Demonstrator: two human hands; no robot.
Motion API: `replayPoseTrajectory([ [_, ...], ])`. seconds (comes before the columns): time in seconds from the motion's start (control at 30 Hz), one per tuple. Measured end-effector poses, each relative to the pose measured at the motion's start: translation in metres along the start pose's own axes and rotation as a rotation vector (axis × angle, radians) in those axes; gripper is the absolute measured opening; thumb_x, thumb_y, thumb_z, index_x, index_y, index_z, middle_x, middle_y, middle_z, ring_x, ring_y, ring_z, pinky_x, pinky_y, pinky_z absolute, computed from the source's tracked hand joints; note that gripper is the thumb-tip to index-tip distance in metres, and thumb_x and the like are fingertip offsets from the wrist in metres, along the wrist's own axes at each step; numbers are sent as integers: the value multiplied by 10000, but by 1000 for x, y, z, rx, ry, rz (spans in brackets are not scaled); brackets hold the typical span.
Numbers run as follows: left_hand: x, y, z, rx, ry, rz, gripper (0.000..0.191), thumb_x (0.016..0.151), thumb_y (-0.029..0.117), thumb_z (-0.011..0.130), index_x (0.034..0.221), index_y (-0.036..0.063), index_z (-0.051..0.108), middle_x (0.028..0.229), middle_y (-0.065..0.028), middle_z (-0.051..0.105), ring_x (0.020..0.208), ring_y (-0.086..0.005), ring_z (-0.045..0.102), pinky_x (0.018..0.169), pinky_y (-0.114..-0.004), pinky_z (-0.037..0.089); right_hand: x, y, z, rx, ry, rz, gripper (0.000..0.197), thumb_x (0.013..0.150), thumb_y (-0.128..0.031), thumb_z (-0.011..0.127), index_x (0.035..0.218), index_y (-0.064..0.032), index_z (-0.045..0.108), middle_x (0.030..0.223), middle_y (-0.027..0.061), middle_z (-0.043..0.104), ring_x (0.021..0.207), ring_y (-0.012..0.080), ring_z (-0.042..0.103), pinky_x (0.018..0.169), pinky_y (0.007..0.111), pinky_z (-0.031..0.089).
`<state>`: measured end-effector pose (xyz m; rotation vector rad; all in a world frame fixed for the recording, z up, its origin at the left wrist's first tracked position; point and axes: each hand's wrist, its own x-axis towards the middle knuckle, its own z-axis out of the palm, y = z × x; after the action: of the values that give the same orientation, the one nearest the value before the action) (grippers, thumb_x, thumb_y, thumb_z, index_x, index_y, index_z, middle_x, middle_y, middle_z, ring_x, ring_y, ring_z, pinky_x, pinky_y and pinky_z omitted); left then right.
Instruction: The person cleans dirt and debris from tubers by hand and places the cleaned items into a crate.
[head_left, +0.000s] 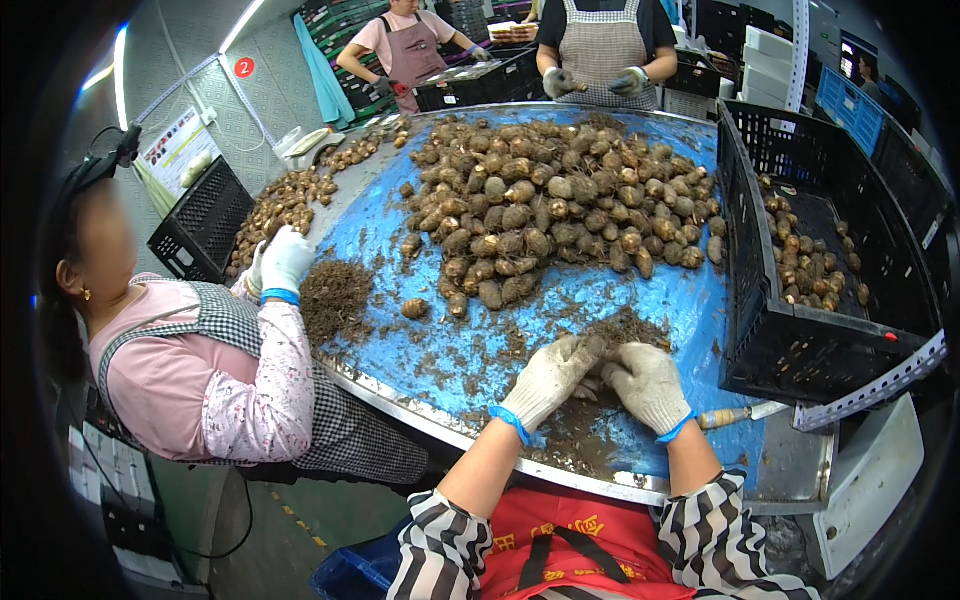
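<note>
My left hand (551, 375), in a soiled white knit glove, has its fingers closed on a small brown taro corm (590, 351) above the blue plastic sheet (480, 341). Close beside it on the right, my right hand (649, 386), gloved alike, has its fingers curled inward at the corm; whether it grips anything is hidden. Dark root fibres and soil (630, 328) lie just beyond both hands. A large heap of taro corms (540, 202) covers the far part of the sheet. One corm (415, 308) lies apart, left of the heap.
Right of my hands stand a black crate (825, 341) holding corms and a wooden-handled knife (724, 418). A co-worker (180, 360) works at the left by a root pile (335, 300) and trimmed corms (281, 202). Two more people are across the table. The metal table edge (570, 480) runs before me.
</note>
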<state>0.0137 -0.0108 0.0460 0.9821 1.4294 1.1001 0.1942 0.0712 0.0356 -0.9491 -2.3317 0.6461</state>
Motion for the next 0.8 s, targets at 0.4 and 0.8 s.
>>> replayPoseTrajectory([
  [0.4,28,37,-115,-917,113,163,764,1044,612,435,1465,-21,360,1233,-272,497,1091,-316,517,853,-407,503,3,11,-9,133,38,173,220,918,-207,647,987,-32,760,973,196,733,902,352,711,777,416,548],
  [0.8,39,12,-80,-735,137,430,362,1044,338,593,1143,4,692,1051,-163,743,888,-237,732,809,-365,625,4,6,0,33,49,231,218,891,-147,655,1024,6,737,887,180,727,808,303,715,720,382,555],
])
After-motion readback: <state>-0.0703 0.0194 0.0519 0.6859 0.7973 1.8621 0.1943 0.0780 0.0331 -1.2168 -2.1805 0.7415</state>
